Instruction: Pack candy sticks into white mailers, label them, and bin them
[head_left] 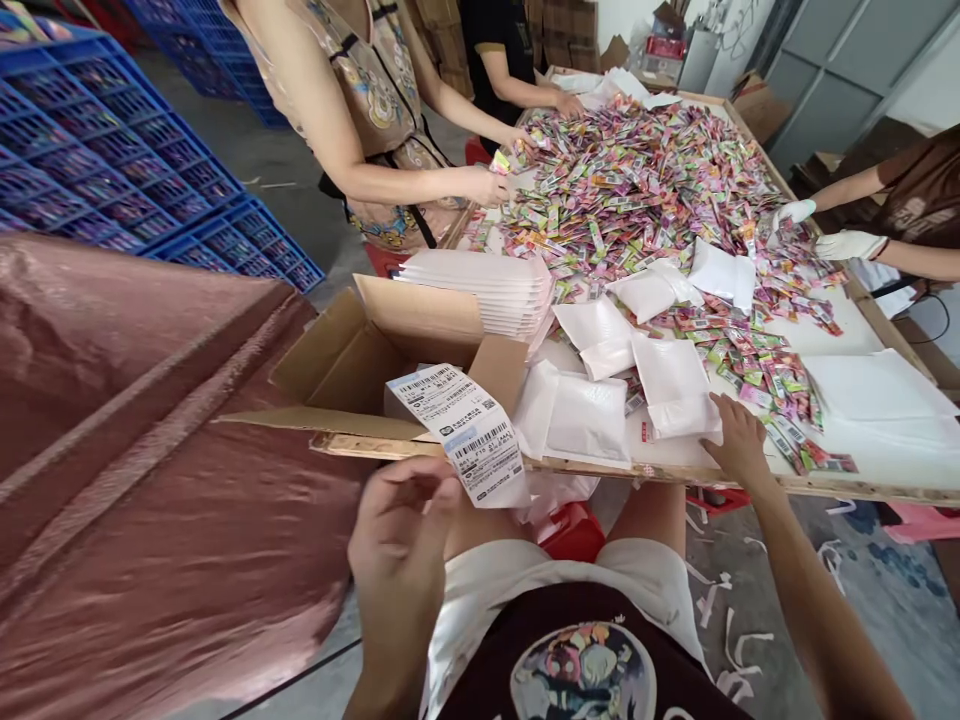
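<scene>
The label strip's [480, 450] edge meets the left hand's [397, 545] fingers [439, 505].

Co-workers [367, 90], three; white gloves [851, 245], two.
Label strip [466, 430], one; open tabletop carton [424, 308], one; small packets [637, 180], too many to count.

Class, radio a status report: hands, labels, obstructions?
Left hand holding white printed paper label strip. Right hand at white padded mailer. Open brown cardboard box behind strip, possibly obstructing.

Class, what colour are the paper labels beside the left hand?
The labels are mostly white with black print, seen in the head view.
</scene>
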